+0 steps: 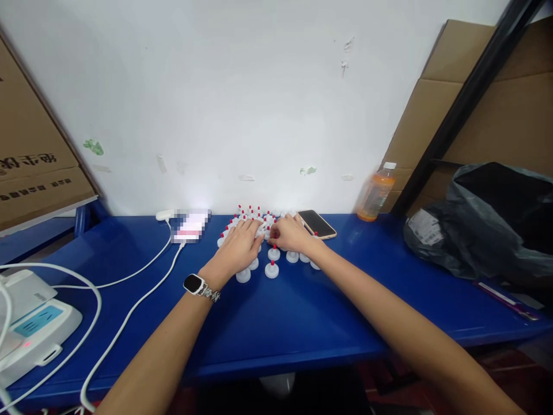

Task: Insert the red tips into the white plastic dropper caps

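Observation:
Many white caps with red tips stand in a cluster on the blue table; one cap (272,269) is at the front, with another cap (273,252) just behind it. My left hand (238,246), wearing a watch (194,283) at the wrist, lies over the left part of the cluster, fingers stretched forward and thumb apart. Caps show past its fingertips and below its palm. On the right, my right hand (291,233) has its fingers curled together around a cap, mostly hidden by the fingers. More caps stand below that wrist.
A phone (317,223) lies behind my right wrist. At the back left, a blurred-out device (190,225) has white cables. A power strip (41,328) sits left. An orange drink bottle (377,193) and a dark plastic bag (488,219) are on the right of the table (294,328).

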`<state>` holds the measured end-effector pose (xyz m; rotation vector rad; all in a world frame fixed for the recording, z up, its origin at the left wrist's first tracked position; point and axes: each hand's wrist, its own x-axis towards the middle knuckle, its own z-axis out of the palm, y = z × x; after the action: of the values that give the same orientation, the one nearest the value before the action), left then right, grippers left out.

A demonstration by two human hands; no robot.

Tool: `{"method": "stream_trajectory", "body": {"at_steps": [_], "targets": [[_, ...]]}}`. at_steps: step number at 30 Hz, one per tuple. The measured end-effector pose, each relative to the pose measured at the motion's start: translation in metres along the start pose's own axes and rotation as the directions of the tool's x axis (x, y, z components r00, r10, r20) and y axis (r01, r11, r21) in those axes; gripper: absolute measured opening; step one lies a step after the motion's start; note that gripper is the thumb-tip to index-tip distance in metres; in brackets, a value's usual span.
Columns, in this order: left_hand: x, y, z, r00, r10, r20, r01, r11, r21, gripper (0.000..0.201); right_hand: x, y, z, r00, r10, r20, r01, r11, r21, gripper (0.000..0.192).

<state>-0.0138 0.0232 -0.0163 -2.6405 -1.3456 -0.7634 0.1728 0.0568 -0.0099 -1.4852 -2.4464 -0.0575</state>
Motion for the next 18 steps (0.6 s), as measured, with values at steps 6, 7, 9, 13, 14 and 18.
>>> {"method": "stream_trajectory", "body": {"at_steps": [6,7,9,13,14,18], "targets": [[0.0,0.0,0.001,1.0,0.009,0.003,-0.009,1.0,0.005,0.03,-0.005,0.002,-0.003,0.993,0.017,-0.119,0.012,0.971,0.238,0.006],[0.0,0.0,0.0,1.0,0.009,0.006,-0.009,1.0,0.002,0.03,-0.008,0.004,-0.006,0.987,0.042,-0.152,0.015,0.935,0.355,0.005],[-0.001,0.002,-0.001,1.0,0.003,0.015,-0.003,1.0,-0.01,0.03,-0.013,0.006,-0.01,0.981,0.093,-0.172,0.031,0.794,0.607,0.006],[-0.001,0.005,-0.001,1.0,0.016,0.02,-0.015,0.999,-0.033,0.031,-0.023,0.009,-0.012,0.982,0.126,-0.138,0.057,0.497,0.866,0.02],[-0.002,0.006,0.0,1.0,0.024,0.017,-0.024,0.999,-0.03,0.031,-0.025,0.008,-0.012,0.981,0.13,-0.142,0.068,0.459,0.886,0.022],[-0.002,0.007,0.002,0.998,0.066,0.016,-0.066,0.997,-0.033,0.03,-0.026,0.004,-0.01,0.981,0.107,-0.159,0.112,0.358,0.927,0.028]]}}
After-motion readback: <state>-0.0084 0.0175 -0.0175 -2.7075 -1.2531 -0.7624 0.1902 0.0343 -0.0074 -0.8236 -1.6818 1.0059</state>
